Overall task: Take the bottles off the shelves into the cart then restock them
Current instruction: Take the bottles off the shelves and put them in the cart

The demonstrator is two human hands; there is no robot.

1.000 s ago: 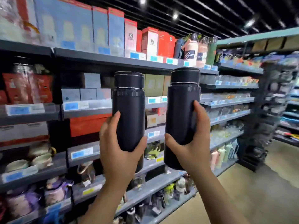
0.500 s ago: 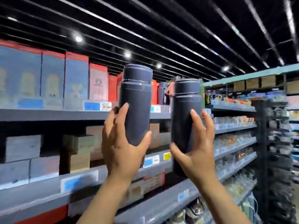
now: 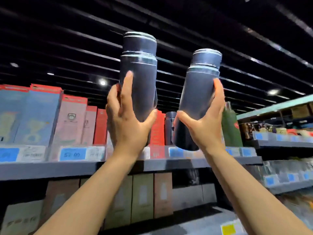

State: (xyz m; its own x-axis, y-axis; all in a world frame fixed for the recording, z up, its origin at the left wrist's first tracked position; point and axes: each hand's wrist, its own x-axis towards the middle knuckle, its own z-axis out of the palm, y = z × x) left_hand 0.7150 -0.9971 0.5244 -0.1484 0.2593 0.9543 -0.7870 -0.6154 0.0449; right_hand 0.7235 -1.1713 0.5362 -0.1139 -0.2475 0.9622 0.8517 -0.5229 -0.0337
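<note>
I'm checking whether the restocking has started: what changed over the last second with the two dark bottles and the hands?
Both hands have lifted their bottles from mid-shelf height to above the top shelf. The left bottle now sits higher than the right bottle, which leans slightly. Nothing was let go: the left hand and right hand keep the same grips. The red boxes stayed put.

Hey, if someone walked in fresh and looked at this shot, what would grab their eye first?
Two dark bottles held aloft mid-frame: the left hand grips the left bottle, the right hand grips the right bottle, both above the top shelf. Behind them, red and blue boxes line that shelf at left, with a green bottle standing at right.
</note>
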